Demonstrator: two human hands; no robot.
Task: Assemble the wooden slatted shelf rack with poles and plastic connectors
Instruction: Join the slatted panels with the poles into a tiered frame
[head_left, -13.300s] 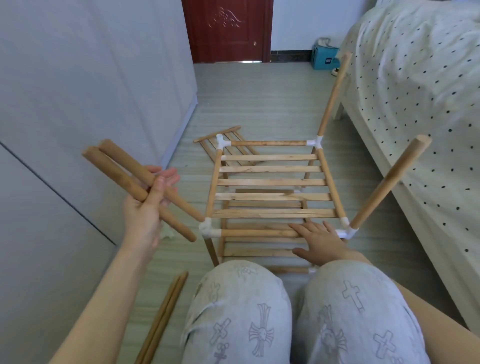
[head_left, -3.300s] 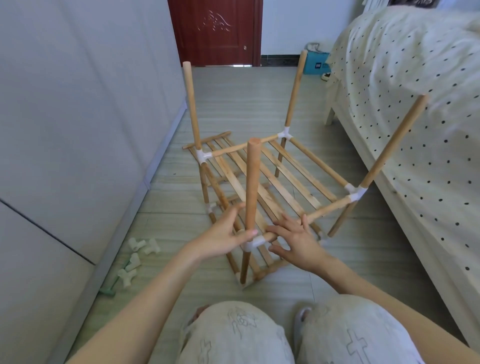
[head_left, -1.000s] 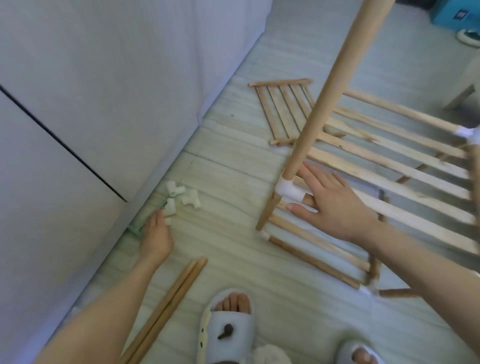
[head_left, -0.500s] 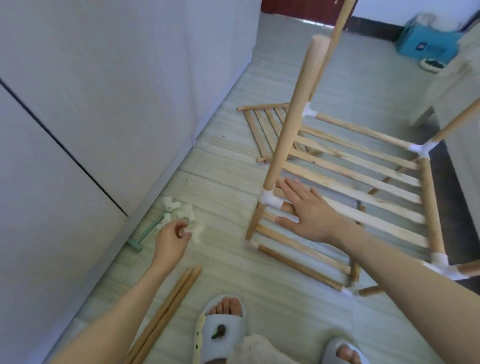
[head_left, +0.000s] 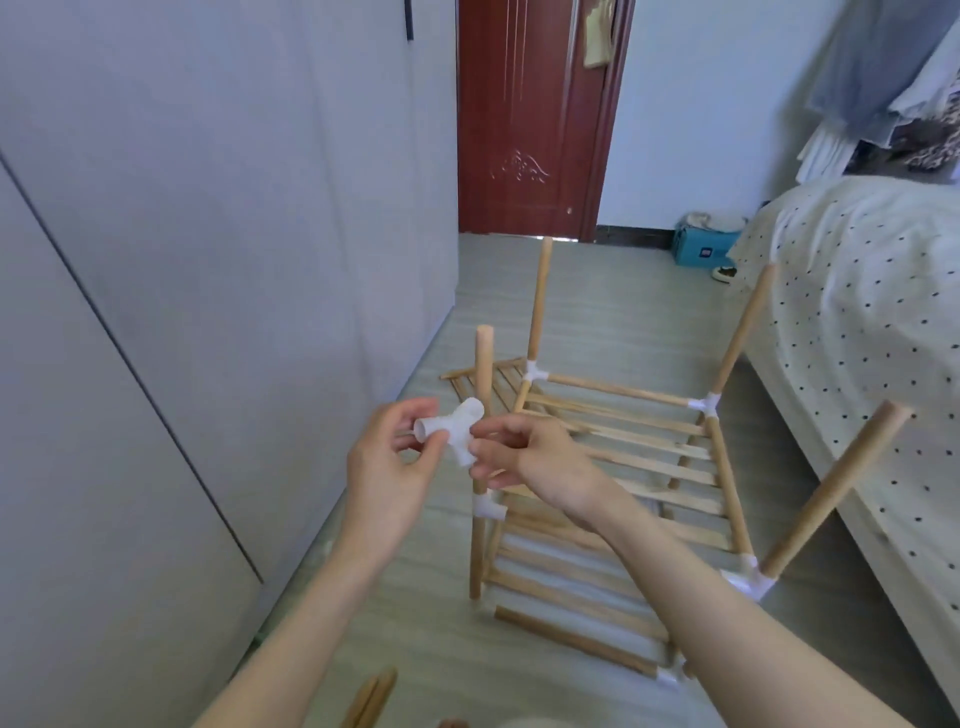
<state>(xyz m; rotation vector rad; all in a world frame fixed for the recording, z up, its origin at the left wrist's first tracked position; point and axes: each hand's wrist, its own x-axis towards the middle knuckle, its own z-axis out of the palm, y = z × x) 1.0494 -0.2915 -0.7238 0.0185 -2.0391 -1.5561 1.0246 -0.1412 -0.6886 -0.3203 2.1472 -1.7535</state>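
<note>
No writing is readable here; the label on the blue box (head_left: 702, 250) by the dark red door (head_left: 530, 119) is too small. Half a second ago my left hand (head_left: 387, 467) reached the floor and my right hand (head_left: 530, 457) lay flat on the wooden slatted rack (head_left: 623, 467). Now both are raised, pinching a white plastic multi-way connector (head_left: 453, 428) in front of the near-left pole (head_left: 483, 395).

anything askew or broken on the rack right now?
Nothing broken. The near-right pole leans outward toward the bed, though the wide lens may exaggerate it. The other three stand straighter. A spare slat panel lies loose on the floor behind the rack.
</note>
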